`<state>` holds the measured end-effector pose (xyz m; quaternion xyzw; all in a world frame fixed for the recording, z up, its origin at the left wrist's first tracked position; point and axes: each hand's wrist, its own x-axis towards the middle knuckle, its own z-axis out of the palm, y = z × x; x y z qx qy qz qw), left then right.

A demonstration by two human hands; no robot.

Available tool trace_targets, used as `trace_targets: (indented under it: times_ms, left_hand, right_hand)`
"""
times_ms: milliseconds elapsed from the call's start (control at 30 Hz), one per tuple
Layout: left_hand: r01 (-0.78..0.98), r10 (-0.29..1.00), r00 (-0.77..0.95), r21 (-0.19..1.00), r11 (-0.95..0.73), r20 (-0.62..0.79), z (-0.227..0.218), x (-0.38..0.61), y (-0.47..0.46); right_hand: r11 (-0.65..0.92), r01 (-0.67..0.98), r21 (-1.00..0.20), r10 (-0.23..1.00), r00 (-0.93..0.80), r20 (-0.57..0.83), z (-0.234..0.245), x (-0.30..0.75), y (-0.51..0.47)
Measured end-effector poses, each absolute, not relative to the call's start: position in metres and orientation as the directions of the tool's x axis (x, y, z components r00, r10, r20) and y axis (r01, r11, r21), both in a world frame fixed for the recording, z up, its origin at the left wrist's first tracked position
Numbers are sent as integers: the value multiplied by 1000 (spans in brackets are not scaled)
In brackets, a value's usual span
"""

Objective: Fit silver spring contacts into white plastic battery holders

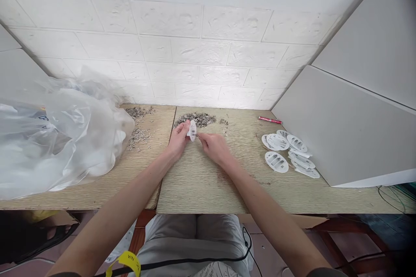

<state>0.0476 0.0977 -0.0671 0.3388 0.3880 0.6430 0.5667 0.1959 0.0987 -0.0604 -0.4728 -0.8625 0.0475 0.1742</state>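
Near the middle of the table, my left hand grips a white oval plastic piece with dark metal parts across its face. The piece is held up on edge, tilted toward me. My right hand is closed in a pinch at its right side, on a small metal part too tiny to make out. Just behind my hands lies a heap of small metal parts. Several similar white oval pieces with metal strips rest in a loose pile to the right.
A big clear plastic bag of white pieces covers the left of the table. Beside it are more piles of small metal parts. A red pen lies at the back right, near a grey panel. A white brick-patterned wall stands behind.
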Motion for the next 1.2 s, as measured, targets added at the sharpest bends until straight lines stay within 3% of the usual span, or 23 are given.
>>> trace_targets:
  times_ms: [367, 867, 967, 1100, 1200]
  left_hand:
    - [-394, 988, -155, 917, -66, 5, -64, 52, 92]
    - [-263, 994, -47, 959, -104, 95, -70, 48, 94]
    - [-257, 996, -45, 963, -84, 75, -70, 47, 95]
    - [-363, 995, -95, 931, -35, 0, -66, 47, 96]
    - [-403, 992, -123, 915, -27, -25, -65, 47, 97]
  right_hand:
    - [465, 872, -153, 881, -438, 180, -55, 186, 89]
    - [556, 826, -95, 825, -533, 189, -63, 197, 99]
    - [590, 794, -143, 804, -562, 193, -65, 199, 101]
    - [587, 738, -333, 809, -540, 232, -70, 199, 104]
    - [574, 721, -390, 819, -511, 260, -72, 198, 104]
